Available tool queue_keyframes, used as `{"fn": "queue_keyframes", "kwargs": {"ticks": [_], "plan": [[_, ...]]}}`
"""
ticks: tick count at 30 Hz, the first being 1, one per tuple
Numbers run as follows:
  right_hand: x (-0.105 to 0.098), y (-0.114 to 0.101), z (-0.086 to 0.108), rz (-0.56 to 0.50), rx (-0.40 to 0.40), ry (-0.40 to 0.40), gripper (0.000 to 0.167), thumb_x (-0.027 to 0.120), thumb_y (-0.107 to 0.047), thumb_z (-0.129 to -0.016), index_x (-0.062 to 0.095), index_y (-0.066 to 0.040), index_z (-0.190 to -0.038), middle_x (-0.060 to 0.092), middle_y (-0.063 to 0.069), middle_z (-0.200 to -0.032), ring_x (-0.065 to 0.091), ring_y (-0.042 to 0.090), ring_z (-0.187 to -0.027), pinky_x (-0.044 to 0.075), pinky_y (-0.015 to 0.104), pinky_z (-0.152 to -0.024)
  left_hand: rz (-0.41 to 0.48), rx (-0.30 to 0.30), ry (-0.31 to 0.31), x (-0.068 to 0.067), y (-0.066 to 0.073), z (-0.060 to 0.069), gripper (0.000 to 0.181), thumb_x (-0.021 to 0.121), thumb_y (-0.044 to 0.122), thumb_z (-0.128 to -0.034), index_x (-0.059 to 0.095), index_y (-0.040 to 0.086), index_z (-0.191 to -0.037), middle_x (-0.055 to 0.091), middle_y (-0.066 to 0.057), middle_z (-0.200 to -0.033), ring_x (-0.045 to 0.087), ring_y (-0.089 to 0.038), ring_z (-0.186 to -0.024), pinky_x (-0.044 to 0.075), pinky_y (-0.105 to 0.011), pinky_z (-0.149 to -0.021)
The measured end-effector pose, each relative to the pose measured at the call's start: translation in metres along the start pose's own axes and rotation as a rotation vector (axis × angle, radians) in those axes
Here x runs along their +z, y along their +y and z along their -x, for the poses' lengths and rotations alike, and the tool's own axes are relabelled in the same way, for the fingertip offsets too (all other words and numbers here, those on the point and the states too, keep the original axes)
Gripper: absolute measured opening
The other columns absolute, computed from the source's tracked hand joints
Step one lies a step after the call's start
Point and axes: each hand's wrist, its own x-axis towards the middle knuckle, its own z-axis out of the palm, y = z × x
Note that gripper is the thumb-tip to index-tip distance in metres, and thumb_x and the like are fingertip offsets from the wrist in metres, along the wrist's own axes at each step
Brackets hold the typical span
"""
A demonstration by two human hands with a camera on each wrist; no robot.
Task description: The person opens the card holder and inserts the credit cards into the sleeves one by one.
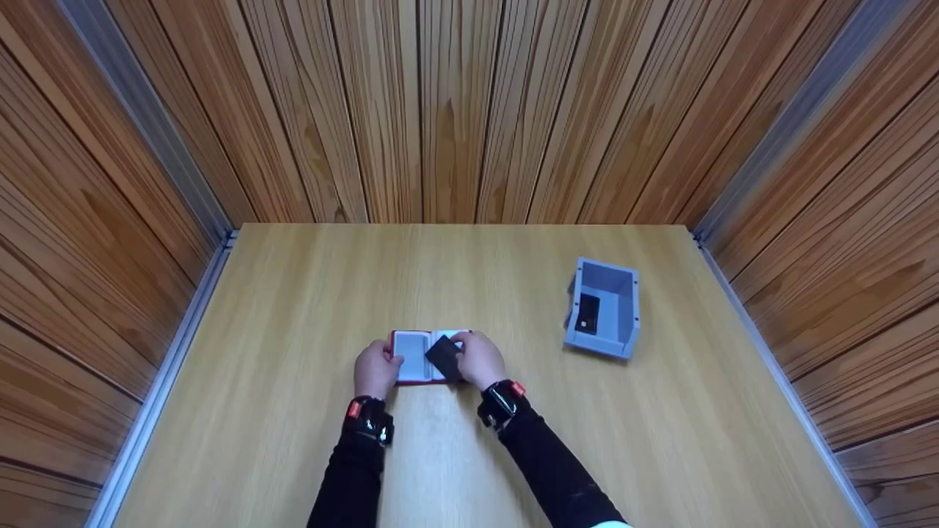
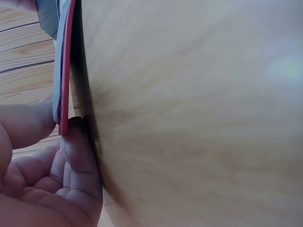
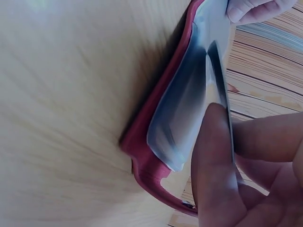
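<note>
An open, shallow case (image 1: 412,354) with a red outside and pale grey inner halves lies at the table's front middle. My left hand (image 1: 375,370) pinches its left edge, thumb on the inside and fingers beneath; the left wrist view shows this grip on the red cover (image 2: 66,80). Over the right half, my right hand (image 1: 484,361) pinches a thin dark card (image 1: 443,357) between thumb and fingers. In the right wrist view that card (image 3: 220,75) stands tilted above a clear, shiny pocket (image 3: 177,109). A red strap (image 3: 163,189) with a snap curves from the case's edge.
To the right on the wooden table (image 1: 293,293) stands a grey-blue plastic bin (image 1: 620,304) with a small black flat item (image 1: 587,313) inside. Wood-plank walls (image 1: 455,110) enclose the table's back and sides, with metal rails (image 1: 169,330) along the side edges.
</note>
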Motion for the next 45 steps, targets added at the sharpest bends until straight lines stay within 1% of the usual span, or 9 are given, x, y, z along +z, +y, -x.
{"fn": "queue_keyframes", "kwargs": {"ticks": [4, 11, 15, 19, 24, 32, 36, 41, 45], "plan": [[0.002, 0.001, -0.001, 0.007, -0.002, 0.010, 0.026, 0.067, 0.001, -0.087, 0.071, -0.006, -0.112, 0.063, 0.010, -0.090, 0.060, 0.025, -0.083, 0.049, 0.042, -0.077, 0.004, -0.004, -0.013, -0.001, 0.000, 0.000, 0.028, 0.072, 0.004, -0.0851, 0.063, -0.010, -0.107, 0.064, -0.015, -0.087, 0.061, -0.031, -0.084, 0.048, -0.044, -0.078], [0.001, 0.001, -0.002, -0.036, 0.032, -0.004, 0.027, 0.066, 0.001, -0.089, 0.070, -0.007, -0.114, 0.061, 0.007, -0.091, 0.058, 0.023, -0.085, 0.048, 0.040, -0.079, 0.011, -0.014, -0.016, 0.000, 0.000, -0.001, 0.028, 0.072, 0.004, -0.0855, 0.063, -0.010, -0.108, 0.064, -0.015, -0.088, 0.061, -0.031, -0.085, 0.048, -0.045, -0.078], [-0.001, 0.001, -0.002, -0.048, 0.026, -0.004, 0.027, 0.066, 0.001, -0.088, 0.070, -0.006, -0.114, 0.059, 0.005, -0.088, 0.057, 0.022, -0.082, 0.048, 0.039, -0.077, 0.028, -0.037, -0.025, 0.000, 0.001, -0.001, 0.029, 0.072, 0.004, -0.0865, 0.063, -0.010, -0.110, 0.063, -0.014, -0.088, 0.060, -0.030, -0.085, 0.048, -0.043, -0.078], [-0.001, 0.001, -0.002, -0.061, 0.025, -0.007, 0.027, 0.067, 0.001, -0.088, 0.070, -0.006, -0.114, 0.058, 0.005, -0.087, 0.056, 0.021, -0.081, 0.047, 0.039, -0.075, 0.025, -0.034, -0.026, 0.000, 0.001, -0.001, 0.028, 0.071, 0.004, -0.0868, 0.063, -0.010, -0.110, 0.062, -0.013, -0.087, 0.059, -0.029, -0.084, 0.048, -0.043, -0.076], [0.001, 0.001, -0.002, -0.041, 0.012, 0.000, 0.027, 0.067, 0.001, -0.087, 0.070, -0.006, -0.113, 0.060, 0.006, -0.089, 0.057, 0.022, -0.083, 0.048, 0.040, -0.077, 0.006, 0.003, 0.002, 0.000, 0.001, 0.000, 0.026, 0.073, 0.004, -0.0848, 0.064, -0.009, -0.105, 0.061, -0.011, -0.082, 0.059, -0.029, -0.080, 0.047, -0.042, -0.074], [0.005, -0.002, -0.003, -0.032, 0.023, -0.013, 0.027, 0.067, -0.001, -0.087, 0.069, -0.003, -0.113, 0.061, 0.009, -0.089, 0.058, 0.025, -0.084, 0.048, 0.041, -0.078, 0.007, -0.025, -0.012, 0.000, 0.001, 0.000, 0.025, 0.072, 0.005, -0.0862, 0.064, -0.008, -0.106, 0.062, -0.012, -0.085, 0.059, -0.029, -0.083, 0.047, -0.043, -0.077], [0.008, -0.002, -0.004, -0.025, 0.029, 0.005, 0.027, 0.068, -0.001, -0.086, 0.069, -0.002, -0.113, 0.062, 0.011, -0.090, 0.060, 0.027, -0.085, 0.049, 0.042, -0.079, 0.018, -0.039, -0.023, 0.000, 0.001, 0.000, 0.024, 0.072, 0.005, -0.0870, 0.063, -0.008, -0.106, 0.061, -0.011, -0.085, 0.058, -0.028, -0.083, 0.047, -0.042, -0.076], [0.013, -0.002, -0.006, 0.006, 0.044, 0.026, 0.028, 0.068, -0.002, -0.086, 0.069, -0.004, -0.114, 0.064, 0.013, -0.094, 0.062, 0.028, -0.089, 0.050, 0.042, -0.082, 0.015, -0.031, -0.014, 0.000, 0.001, 0.000, 0.024, 0.073, 0.005, -0.0861, 0.064, -0.008, -0.104, 0.060, -0.011, -0.083, 0.058, -0.028, -0.081, 0.047, -0.041, -0.074], [0.017, -0.003, -0.006, 0.012, 0.020, 0.048, 0.027, 0.069, -0.002, -0.086, 0.069, -0.004, -0.114, 0.064, 0.014, -0.096, 0.063, 0.029, -0.090, 0.050, 0.042, -0.083, 0.020, -0.033, -0.014, 0.000, 0.001, 0.000, 0.025, 0.072, 0.004, -0.0862, 0.064, -0.008, -0.106, 0.059, -0.011, -0.083, 0.057, -0.028, -0.081, 0.046, -0.041, -0.074]]}}
